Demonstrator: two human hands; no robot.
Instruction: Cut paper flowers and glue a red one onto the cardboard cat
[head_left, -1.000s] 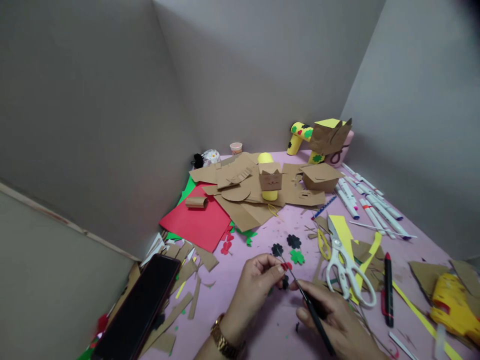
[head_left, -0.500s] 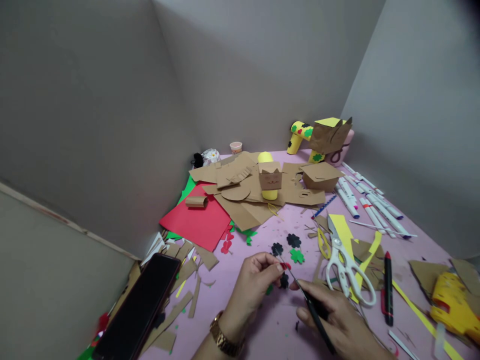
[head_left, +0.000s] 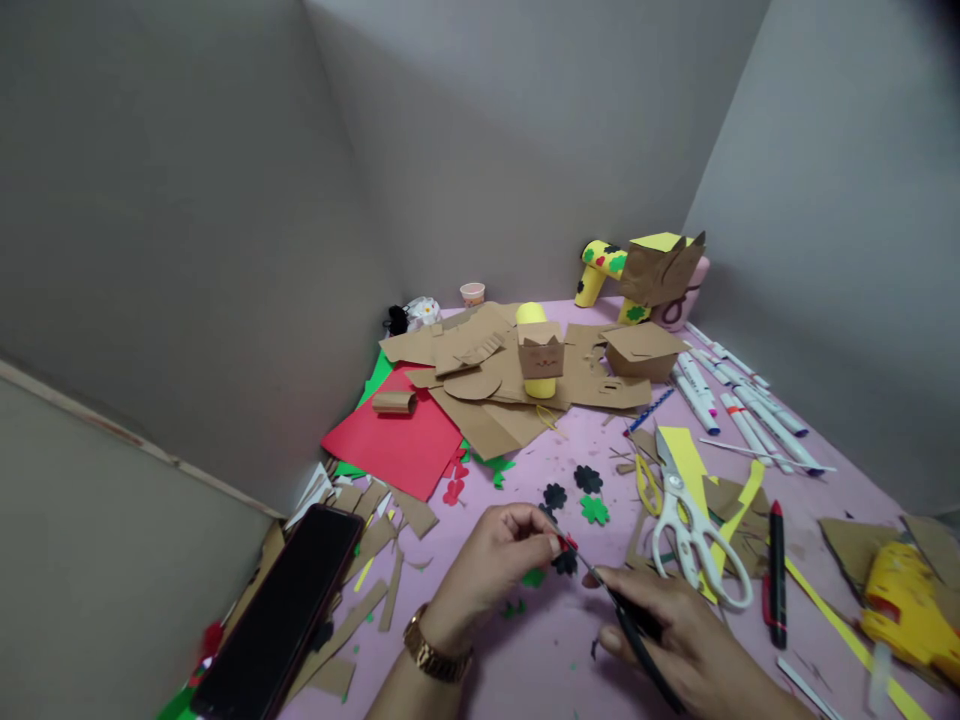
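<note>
My left hand [head_left: 510, 550], a watch on its wrist, pinches a small red paper piece [head_left: 568, 541] between thumb and fingers. Black-handled scissors [head_left: 634, 640] are gripped in my right hand [head_left: 675, 625], their narrow blades reaching to the red piece; where the blades meet the paper is too small to make out. Black paper cutouts [head_left: 588, 479] and a green paper clover [head_left: 595, 510] lie just beyond my hands. Another black cutout [head_left: 564, 562] is partly hidden under the blades. Small red cutouts [head_left: 453, 490] rest left of these.
White scissors [head_left: 694, 540], a black-and-red marker [head_left: 777, 575] and a yellow glue gun [head_left: 907, 610] lie to the right. A phone [head_left: 281, 610] sits on scraps at left. Behind are red paper [head_left: 397, 440], cardboard pieces [head_left: 510, 425], a cat-faced cardboard figure [head_left: 541, 358] and white markers [head_left: 772, 415].
My left hand has shifted slightly left, and the red piece has turned a little against the scissors. Green bits beneath my left hand now show more.
</note>
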